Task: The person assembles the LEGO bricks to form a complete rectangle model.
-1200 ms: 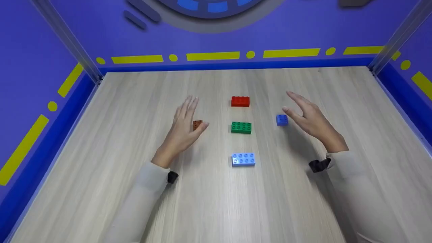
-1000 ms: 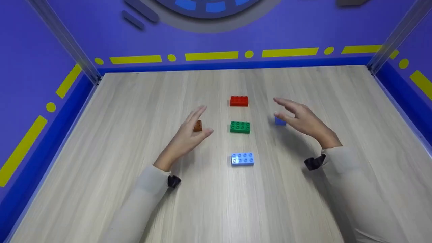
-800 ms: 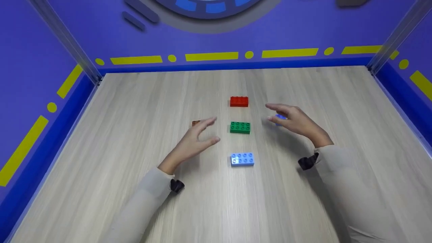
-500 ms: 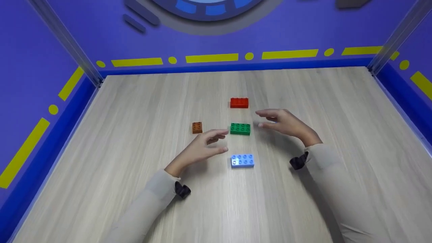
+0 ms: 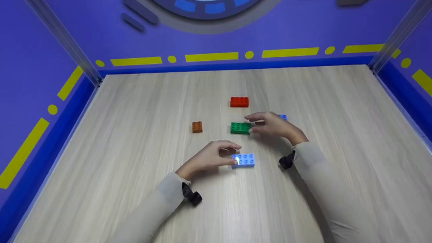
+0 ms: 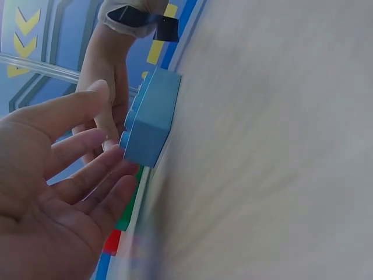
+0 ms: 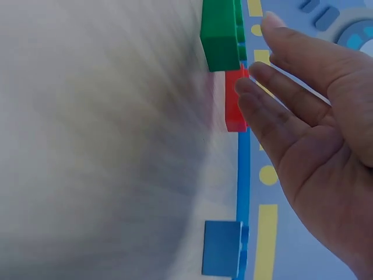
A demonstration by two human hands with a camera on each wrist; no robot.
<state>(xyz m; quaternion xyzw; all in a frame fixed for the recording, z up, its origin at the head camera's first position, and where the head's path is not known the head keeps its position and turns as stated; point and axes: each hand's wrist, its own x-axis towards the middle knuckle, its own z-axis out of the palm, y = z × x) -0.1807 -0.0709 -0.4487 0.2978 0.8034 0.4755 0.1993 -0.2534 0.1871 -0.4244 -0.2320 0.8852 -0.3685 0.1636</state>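
Observation:
My left hand (image 5: pixel 211 157) hovers over the left end of the light blue brick (image 5: pixel 246 162), thumb and fingers spread apart; its thumb tip overlaps the brick in the head view. In the left wrist view that brick (image 6: pixel 154 119) stands just beyond the fingertips. At the right end of the green brick (image 5: pixel 239 129) is my right hand (image 5: pixel 273 126), its thumb tip right at the brick's edge and the fingers loosely bent. The right wrist view has the green brick (image 7: pixel 220 41) past those fingertips. Neither hand grips anything.
A red brick (image 5: pixel 239 102) lies farther back, and a small brown brick (image 5: pixel 197 127) to the left. A small blue brick (image 5: pixel 282 117) is partly hidden behind my right hand. Blue walls (image 5: pixel 216 42) enclose the wooden table (image 5: pixel 135 111) at the back and sides.
Both hands have moved inward: the left from the brown brick rightward and nearer to the light blue brick, the right from the small blue brick leftward to the green one. The bricks stay put.

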